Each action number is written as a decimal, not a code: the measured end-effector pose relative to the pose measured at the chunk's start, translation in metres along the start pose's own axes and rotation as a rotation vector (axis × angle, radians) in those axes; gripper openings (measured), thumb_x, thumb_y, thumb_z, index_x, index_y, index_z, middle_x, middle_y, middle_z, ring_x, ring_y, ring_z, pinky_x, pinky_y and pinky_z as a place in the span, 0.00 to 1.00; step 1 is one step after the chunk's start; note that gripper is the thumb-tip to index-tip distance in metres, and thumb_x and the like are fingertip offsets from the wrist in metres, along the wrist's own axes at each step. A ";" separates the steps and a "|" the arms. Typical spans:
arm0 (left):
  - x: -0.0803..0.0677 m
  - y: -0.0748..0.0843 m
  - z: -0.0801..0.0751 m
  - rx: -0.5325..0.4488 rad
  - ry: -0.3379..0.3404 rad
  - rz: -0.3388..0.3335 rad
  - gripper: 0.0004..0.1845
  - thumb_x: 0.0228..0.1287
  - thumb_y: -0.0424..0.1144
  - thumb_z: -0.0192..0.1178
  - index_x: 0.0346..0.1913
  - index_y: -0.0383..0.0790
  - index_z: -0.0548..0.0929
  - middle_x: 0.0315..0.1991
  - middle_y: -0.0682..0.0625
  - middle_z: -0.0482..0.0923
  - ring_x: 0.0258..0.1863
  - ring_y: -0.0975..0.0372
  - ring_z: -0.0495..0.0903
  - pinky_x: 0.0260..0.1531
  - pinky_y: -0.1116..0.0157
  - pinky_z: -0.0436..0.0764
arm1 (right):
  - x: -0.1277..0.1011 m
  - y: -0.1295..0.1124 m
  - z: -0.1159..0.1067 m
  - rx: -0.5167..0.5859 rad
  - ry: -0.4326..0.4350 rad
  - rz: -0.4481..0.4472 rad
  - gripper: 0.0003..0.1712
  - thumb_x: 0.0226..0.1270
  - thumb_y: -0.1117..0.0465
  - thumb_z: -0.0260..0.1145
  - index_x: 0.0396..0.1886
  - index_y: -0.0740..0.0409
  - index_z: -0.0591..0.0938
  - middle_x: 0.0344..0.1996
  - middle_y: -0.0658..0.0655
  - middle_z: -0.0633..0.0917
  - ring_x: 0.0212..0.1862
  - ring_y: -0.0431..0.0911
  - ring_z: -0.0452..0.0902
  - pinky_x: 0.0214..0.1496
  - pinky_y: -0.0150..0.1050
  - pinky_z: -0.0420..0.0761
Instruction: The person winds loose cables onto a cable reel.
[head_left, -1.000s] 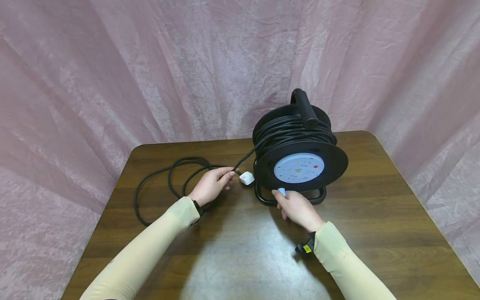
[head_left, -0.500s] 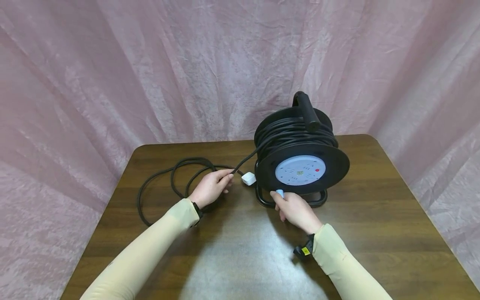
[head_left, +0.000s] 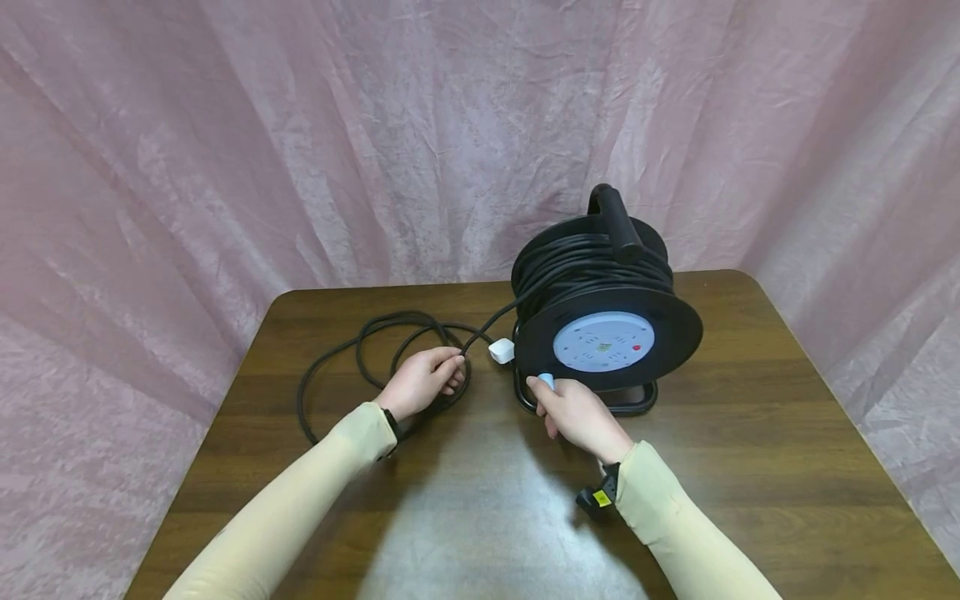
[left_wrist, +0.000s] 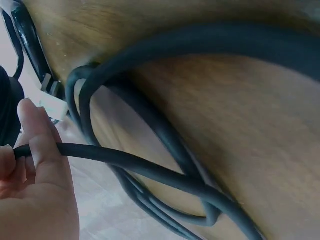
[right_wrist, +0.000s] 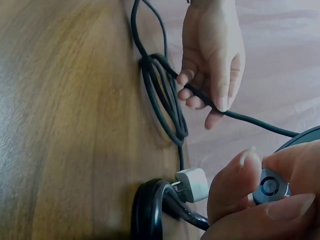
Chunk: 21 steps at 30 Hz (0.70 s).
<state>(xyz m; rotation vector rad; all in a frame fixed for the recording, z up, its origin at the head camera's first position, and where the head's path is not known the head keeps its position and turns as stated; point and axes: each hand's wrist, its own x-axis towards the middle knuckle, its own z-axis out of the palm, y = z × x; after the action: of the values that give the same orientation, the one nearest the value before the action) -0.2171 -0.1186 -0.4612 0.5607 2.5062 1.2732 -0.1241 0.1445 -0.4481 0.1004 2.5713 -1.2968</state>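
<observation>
A black cable reel stands on its tubular frame at the right of the table, its drum wound with black cable and its front carrying a pale socket panel. My left hand pinches the cable between thumb and fingers, left of the drum. From there it runs up onto the reel. With my right hand I hold the small light-blue crank knob at the lower left of the reel's front disc. A white plug lies on the table beside the reel.
Loose cable loops lie on the wooden table, left of and under my left hand. The reel's carrying handle juts up at the top. A pink curtain hangs behind the table.
My right hand and the knob have shifted slightly left along the disc's lower edge. The loose loops have drawn in to the right, while my left hand stays nearly in place.
</observation>
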 end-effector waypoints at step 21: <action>-0.001 0.000 0.003 0.049 -0.050 0.012 0.15 0.83 0.40 0.51 0.55 0.34 0.84 0.36 0.47 0.82 0.33 0.62 0.83 0.37 0.66 0.85 | 0.001 -0.022 0.000 0.048 -0.015 -0.045 0.36 0.79 0.32 0.47 0.27 0.56 0.82 0.14 0.54 0.81 0.21 0.48 0.73 0.28 0.41 0.70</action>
<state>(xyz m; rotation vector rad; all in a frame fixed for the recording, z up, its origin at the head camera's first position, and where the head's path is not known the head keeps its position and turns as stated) -0.2152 -0.1173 -0.4630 0.6116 2.5024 1.1900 -0.1291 0.1311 -0.4312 0.0420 2.5448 -1.3699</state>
